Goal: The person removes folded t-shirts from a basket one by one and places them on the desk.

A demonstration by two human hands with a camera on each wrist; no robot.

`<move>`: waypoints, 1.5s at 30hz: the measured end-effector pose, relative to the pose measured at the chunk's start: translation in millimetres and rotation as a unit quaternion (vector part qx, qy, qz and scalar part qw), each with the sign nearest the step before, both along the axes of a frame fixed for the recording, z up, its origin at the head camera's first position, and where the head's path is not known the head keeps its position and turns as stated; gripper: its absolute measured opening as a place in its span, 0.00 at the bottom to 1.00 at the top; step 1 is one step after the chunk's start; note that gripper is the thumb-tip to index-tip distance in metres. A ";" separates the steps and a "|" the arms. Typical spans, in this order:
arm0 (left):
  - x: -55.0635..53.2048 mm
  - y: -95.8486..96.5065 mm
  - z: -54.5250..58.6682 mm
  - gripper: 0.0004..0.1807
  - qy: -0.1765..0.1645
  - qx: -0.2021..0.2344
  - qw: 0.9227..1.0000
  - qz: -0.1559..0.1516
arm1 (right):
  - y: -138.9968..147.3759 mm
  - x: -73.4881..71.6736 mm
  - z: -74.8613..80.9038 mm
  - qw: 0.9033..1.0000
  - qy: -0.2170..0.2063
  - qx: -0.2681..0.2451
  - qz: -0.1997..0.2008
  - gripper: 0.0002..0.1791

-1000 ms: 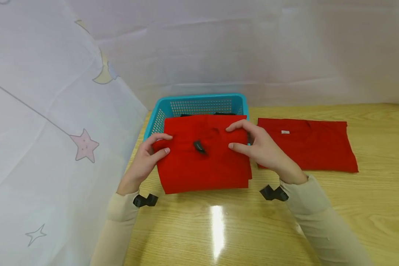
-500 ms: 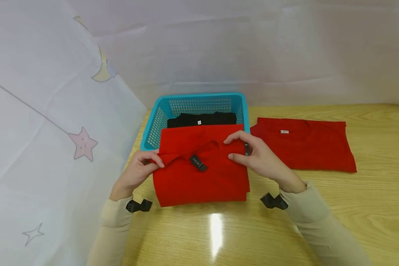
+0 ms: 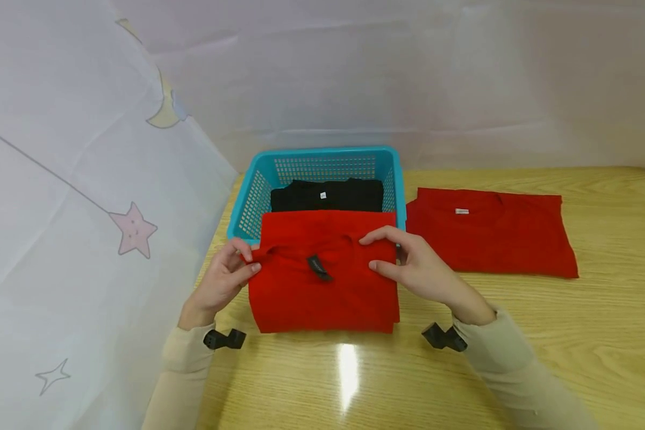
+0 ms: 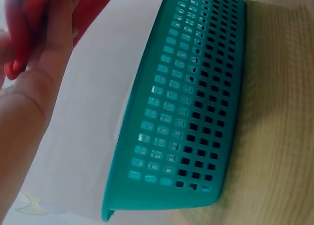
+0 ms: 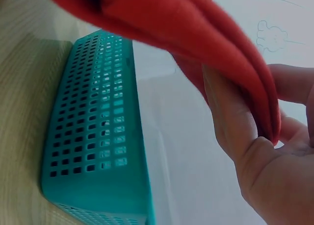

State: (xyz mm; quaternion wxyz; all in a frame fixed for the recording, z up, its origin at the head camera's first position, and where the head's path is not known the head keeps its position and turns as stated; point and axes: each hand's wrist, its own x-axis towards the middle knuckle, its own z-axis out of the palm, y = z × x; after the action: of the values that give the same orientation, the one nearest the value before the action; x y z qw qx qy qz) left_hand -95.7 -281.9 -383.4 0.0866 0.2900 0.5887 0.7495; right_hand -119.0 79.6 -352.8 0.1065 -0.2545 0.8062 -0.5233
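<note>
A folded red T-shirt (image 3: 322,298) with a dark neck label is held up between my two hands, over the near side of a blue plastic basket (image 3: 322,156). My left hand (image 3: 223,278) pinches its left edge between thumb and fingers. At the right edge, my right hand (image 3: 416,266) grips the folded layers; in the right wrist view the red cloth (image 5: 196,31) lies between thumb and fingers. Behind the shirt, a folded black garment (image 3: 349,194) with a small white label lies in the basket. The shirt hides the basket's near part.
To the right of the basket, another folded red shirt (image 3: 505,239) with a white label lies flat on the wooden table (image 3: 618,239). A pale patterned sheet (image 3: 462,89) hangs behind the table and along its left side.
Both hands have come nearer with the red T-shirt, uncovering the black garment in the basket. The left hand has shifted its hold slightly outward along the edge. The shirt on the table stays put.
</note>
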 end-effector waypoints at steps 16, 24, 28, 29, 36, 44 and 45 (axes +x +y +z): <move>15.4 -9.6 -3.8 0.20 -0.041 -0.215 0.976 0.011 | -2.8 6.8 -13.2 0.998 0.004 -0.002 0.060 0.18; 15.9 -12.6 -6.5 0.24 -0.039 -0.210 0.977 -0.007 | -3.0 10.3 -21.4 0.997 -0.012 0.005 0.073 0.15; 14.4 -14.4 -8.8 0.24 -0.038 -0.198 0.979 -0.032 | -3.0 10.2 -27.0 0.995 -0.014 -0.001 0.094 0.14; 13.9 -14.8 -9.5 0.24 -0.041 -0.195 0.979 -0.041 | -3.1 10.0 -28.6 0.995 -0.015 -0.004 0.101 0.13; 9.4 -15.0 -13.9 0.22 -0.080 -0.187 0.975 -0.094 | -3.5 8.9 -38.8 0.991 -0.043 -0.002 0.123 0.12; 3.7 -11.4 -20.1 0.23 -0.074 -0.252 0.960 -0.100 | -5.4 6.2 -53.5 0.990 -0.061 0.020 0.127 0.13; 2.9 -11.4 -21.4 0.23 -0.071 -0.259 0.958 -0.098 | -5.8 6.1 -55.1 0.990 -0.061 0.022 0.127 0.13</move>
State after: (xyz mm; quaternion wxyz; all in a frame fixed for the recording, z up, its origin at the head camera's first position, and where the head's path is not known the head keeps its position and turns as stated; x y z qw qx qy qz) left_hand -92.8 -293.3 -404.8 0.2732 0.2604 0.7236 0.5780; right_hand -112.9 73.7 -407.9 0.2269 -0.3204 0.7705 -0.5022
